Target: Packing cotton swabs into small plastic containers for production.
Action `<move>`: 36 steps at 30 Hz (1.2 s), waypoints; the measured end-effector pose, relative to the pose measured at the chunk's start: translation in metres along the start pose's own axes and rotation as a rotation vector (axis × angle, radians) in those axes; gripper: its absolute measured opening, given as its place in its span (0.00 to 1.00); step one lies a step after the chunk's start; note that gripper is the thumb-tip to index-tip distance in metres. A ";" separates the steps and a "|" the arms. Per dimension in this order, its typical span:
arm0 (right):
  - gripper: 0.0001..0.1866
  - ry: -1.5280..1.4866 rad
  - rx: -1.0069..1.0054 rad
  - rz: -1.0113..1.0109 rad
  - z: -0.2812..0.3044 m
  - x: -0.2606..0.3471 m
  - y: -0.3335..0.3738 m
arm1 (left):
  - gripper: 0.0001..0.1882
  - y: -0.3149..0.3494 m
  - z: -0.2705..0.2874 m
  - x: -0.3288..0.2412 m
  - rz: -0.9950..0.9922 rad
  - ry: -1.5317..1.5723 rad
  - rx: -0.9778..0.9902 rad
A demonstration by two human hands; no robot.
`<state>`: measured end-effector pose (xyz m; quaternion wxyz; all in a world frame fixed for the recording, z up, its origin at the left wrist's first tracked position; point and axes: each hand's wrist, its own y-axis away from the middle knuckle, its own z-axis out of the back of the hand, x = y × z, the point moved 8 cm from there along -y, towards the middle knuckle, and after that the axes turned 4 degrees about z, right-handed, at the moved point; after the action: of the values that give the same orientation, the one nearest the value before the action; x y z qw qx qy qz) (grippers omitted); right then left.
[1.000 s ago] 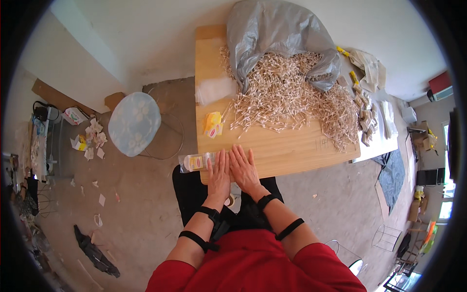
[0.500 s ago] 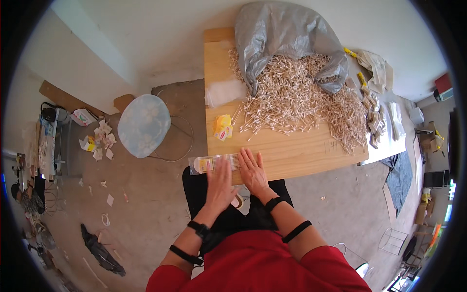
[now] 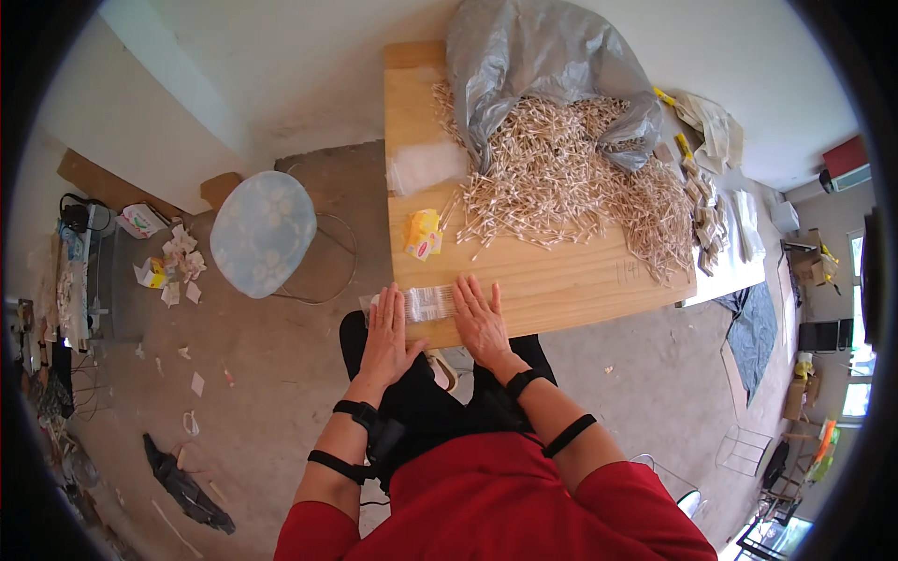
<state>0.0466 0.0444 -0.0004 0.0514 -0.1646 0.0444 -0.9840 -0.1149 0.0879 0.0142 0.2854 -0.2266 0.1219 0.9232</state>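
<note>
A clear plastic packet of cotton swabs (image 3: 429, 304) lies flat along the near left edge of the wooden table (image 3: 552, 294). My left hand (image 3: 383, 337) rests over the packet's left end, its fingers straight and pointing away from me, hiding that end. At the other end, my right hand (image 3: 481, 323) lies flat with fingers stretched out, touching or just beside the packet. Neither hand grips anything. Beyond the packet sits a small stack of yellow printed cards (image 3: 423, 234). Further back, a large heap of loose cotton swabs (image 3: 552, 178) spills from a grey plastic bag (image 3: 552, 47).
Clear plastic bags (image 3: 427, 168) lie at the table's left edge. A round stool with a pale blue cover (image 3: 264, 234) stands to the left. Filled packets (image 3: 708, 215) lie on a white surface at right. Paper scraps (image 3: 182, 254) and a dark cloth (image 3: 187, 484) litter the floor.
My left hand has slid left, from the packet's middle to its left end, uncovering the swabs between my hands. My right hand stays at the right end. The view has shifted slightly.
</note>
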 end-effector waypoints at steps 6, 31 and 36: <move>0.32 -0.023 0.005 -0.001 -0.006 0.018 -0.007 | 0.52 0.000 -0.003 0.005 -0.058 0.084 -0.017; 0.29 -0.252 -0.125 -0.013 -0.009 0.030 -0.018 | 0.60 0.000 0.006 -0.009 0.046 -0.150 0.117; 0.22 -0.550 -0.456 -0.217 0.033 -0.011 0.000 | 0.45 0.011 0.033 0.012 0.134 0.103 -0.270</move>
<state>0.0682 0.0438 0.0271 -0.0813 -0.4338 0.2291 -0.8676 -0.1419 0.0969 0.0380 0.1834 -0.3012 0.0259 0.9354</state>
